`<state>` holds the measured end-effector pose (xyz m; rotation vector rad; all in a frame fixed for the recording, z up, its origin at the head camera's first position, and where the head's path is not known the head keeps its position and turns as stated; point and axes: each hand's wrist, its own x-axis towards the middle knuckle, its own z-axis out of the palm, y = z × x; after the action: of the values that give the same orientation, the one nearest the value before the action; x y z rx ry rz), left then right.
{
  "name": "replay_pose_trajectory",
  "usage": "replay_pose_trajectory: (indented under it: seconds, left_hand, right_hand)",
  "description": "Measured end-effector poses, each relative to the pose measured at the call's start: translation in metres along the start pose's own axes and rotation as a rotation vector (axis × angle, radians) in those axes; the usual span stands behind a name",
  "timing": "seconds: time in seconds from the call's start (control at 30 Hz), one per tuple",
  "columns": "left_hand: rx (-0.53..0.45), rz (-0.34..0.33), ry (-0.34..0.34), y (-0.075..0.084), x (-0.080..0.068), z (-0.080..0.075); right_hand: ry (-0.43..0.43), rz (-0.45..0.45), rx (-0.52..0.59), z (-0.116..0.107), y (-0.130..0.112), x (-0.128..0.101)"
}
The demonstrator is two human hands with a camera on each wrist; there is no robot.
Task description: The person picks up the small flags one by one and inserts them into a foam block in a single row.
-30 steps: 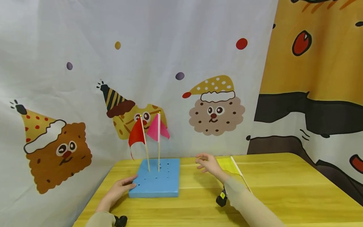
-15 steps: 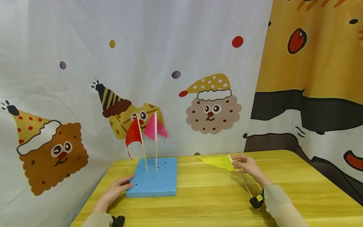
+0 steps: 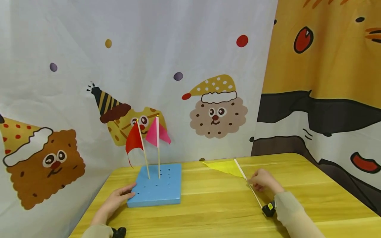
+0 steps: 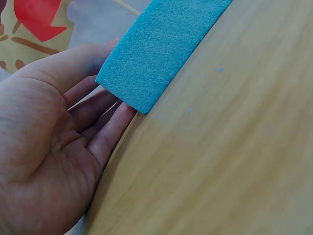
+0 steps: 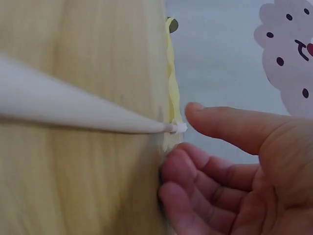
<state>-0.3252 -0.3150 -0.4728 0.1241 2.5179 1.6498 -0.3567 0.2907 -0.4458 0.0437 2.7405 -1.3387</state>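
Note:
A blue foam block (image 3: pixel 154 190) with several holes lies on the yellow wooden table (image 3: pixel 214 211). A red flag (image 3: pixel 134 140) and a pink flag (image 3: pixel 160 134) stand upright in it on thin sticks. My left hand (image 3: pixel 117 198) lies flat, its straight fingers touching the block's near-left corner (image 4: pixel 139 95); the left hand (image 4: pixel 105 122) holds nothing. A yellow flag (image 3: pixel 224 167) lies on the table to the right. My right hand (image 3: pixel 253 181) has its thumb and curled fingers round the flag's stick (image 3: pixel 250 188). In the right wrist view the stick (image 5: pixel 88 115) ends between the thumb (image 5: pixel 230 125) and fingers of the right hand (image 5: pixel 181 147).
A printed cartoon curtain (image 3: pixel 178 66) hangs close behind the table's far edge. A yellow and black curtain (image 3: pixel 321 82) covers the right side. The table's left edge runs just past my left hand. Bare wood shows between the block and the yellow flag.
My right hand went from beside the block to the yellow flag, then slid down its stick toward me. The left hand stayed on the block.

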Motion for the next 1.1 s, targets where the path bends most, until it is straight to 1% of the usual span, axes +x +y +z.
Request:
replay_pose_trajectory:
  seconds: [0.13,0.37,0.43,0.5,0.6,0.73,0.8,0.83,0.9,1.0,1.1]
  left_hand:
    - [-0.013,-0.001,0.006,-0.001,0.0,0.0]
    - [-0.031,0.008,0.01,-0.001,0.001,0.001]
    - [-0.029,0.01,0.008,-0.001,0.001,0.001]
    - [-0.026,0.015,0.007,-0.002,0.001,0.0]
    - [-0.027,0.017,0.004,-0.003,0.001,0.0]
    - [-0.03,0.019,0.0,-0.002,0.001,-0.001]
    - [-0.028,0.021,0.007,-0.001,0.001,-0.001]
    - [-0.027,0.021,0.011,-0.001,0.001,-0.001]
    - [-0.028,0.02,0.017,-0.001,0.001,-0.001]
    - [-0.03,0.017,0.022,0.0,0.001,0.0]
    - [-0.028,0.016,0.026,0.0,0.001,0.0]
  right_hand:
    - [0.004,0.012,-0.062,0.002,-0.003,-0.002]
    - [0.02,-0.019,-0.176,0.008,-0.002,-0.003]
    - [0.028,-0.024,-0.19,0.01,-0.001,-0.003]
    - [0.034,-0.028,-0.179,0.011,-0.001,-0.002]
    - [0.03,-0.034,-0.142,0.011,-0.002,-0.002]
    - [0.033,-0.003,-0.104,0.011,-0.003,-0.004]
    - [0.031,0.012,-0.07,0.01,-0.004,-0.005]
    - [0.02,0.015,-0.036,0.009,-0.004,-0.005]
    - [-0.022,0.018,0.052,0.007,-0.004,-0.004]
    - [-0.115,0.003,0.171,0.004,-0.001,-0.001]
    - [-0.202,-0.006,0.245,0.001,0.003,0.002]
